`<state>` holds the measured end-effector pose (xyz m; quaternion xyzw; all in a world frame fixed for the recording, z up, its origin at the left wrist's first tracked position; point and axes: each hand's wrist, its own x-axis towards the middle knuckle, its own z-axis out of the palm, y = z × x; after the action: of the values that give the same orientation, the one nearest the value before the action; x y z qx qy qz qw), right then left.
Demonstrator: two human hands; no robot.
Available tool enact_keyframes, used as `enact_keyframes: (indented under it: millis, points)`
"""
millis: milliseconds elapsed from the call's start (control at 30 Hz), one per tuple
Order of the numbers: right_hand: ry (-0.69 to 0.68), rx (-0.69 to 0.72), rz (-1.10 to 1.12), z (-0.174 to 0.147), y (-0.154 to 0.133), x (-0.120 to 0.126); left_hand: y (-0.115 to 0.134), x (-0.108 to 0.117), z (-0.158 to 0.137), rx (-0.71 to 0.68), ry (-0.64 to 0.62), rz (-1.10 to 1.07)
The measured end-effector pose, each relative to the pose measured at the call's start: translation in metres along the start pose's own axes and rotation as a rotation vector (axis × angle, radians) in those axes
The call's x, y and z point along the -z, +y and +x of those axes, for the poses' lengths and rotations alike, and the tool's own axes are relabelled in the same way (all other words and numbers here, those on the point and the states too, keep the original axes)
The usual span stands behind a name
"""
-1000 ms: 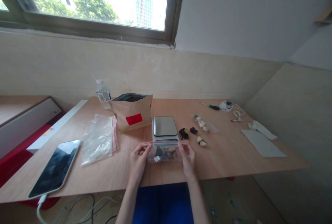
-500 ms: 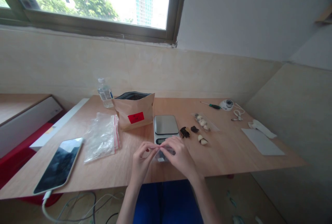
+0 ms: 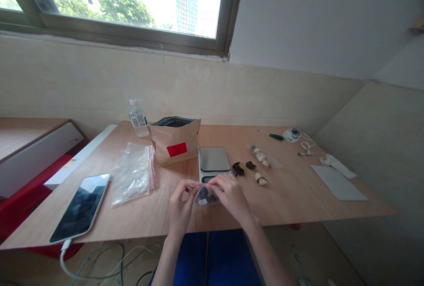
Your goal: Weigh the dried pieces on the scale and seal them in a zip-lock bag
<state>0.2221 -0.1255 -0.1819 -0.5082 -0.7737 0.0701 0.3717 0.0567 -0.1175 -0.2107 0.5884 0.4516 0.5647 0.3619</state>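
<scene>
Between both hands hangs a small clear plastic bag (image 3: 206, 196) with dark pieces and a white label patch inside or on it. My left hand (image 3: 180, 201) pinches the bag's top edge at the left, and my right hand (image 3: 231, 195) pinches it at the right. Just beyond the fingers lies a digital scale (image 3: 214, 159) with a bare metal plate; its display is partly hidden. To the scale's right are dark dried pieces (image 3: 237, 169), a smaller dark piece (image 3: 251, 165) and a pale piece with a dark band (image 3: 261, 179).
A brown paper pouch (image 3: 177, 141) stands open-topped behind the scale, beside a water bottle (image 3: 138, 118). Flat zip bags (image 3: 135, 174) and a tablet (image 3: 81, 208) lie left. Rightward are a bag of pale pieces (image 3: 260, 155), a screwdriver (image 3: 276, 136), a white camera (image 3: 292, 134) and paper (image 3: 338, 182).
My hands have moved slightly apart along the bag's edge, and more of the bag with its dark contents shows between them. The whole view has shifted a little.
</scene>
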Motion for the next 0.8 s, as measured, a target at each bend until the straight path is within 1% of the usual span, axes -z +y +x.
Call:
enact_keyframes:
  millis: [133, 200, 267, 333, 433, 500, 633, 700, 800]
  points:
    - [0.005, 0.003, 0.017, -0.007, 0.014, 0.003, -0.002, 0.001, -0.001, 0.005, -0.109, -0.011]
    - [0.015, 0.012, -0.014, -0.01, 0.015, 0.002, -0.002, -0.002, -0.002, 0.006, -0.161, -0.024]
    - [0.002, 0.029, -0.035, -0.01, 0.014, 0.001, -0.003, -0.004, -0.003, 0.005, -0.182, -0.035]
    - [-0.036, 0.04, -0.025, -0.009, 0.012, 0.002, -0.005, -0.005, -0.004, 0.01, -0.16, -0.041]
    - [-0.076, 0.012, -0.017, -0.007, 0.014, 0.007, -0.006, -0.003, -0.003, 0.024, -0.053, -0.045]
    - [-0.063, 0.0, -0.046, -0.007, 0.017, 0.009, -0.005, -0.001, -0.002, 0.029, -0.011, -0.041]
    - [-0.009, 0.023, -0.099, -0.01, 0.02, 0.008, -0.003, 0.001, -0.001, 0.058, 0.029, -0.054]
    - [-0.01, 0.02, -0.09, -0.012, 0.021, 0.007, -0.004, 0.001, -0.001, 0.091, 0.058, -0.091]
    - [-0.001, -0.03, -0.041, -0.016, 0.026, 0.011, -0.007, 0.005, -0.002, 0.173, 0.112, -0.173]
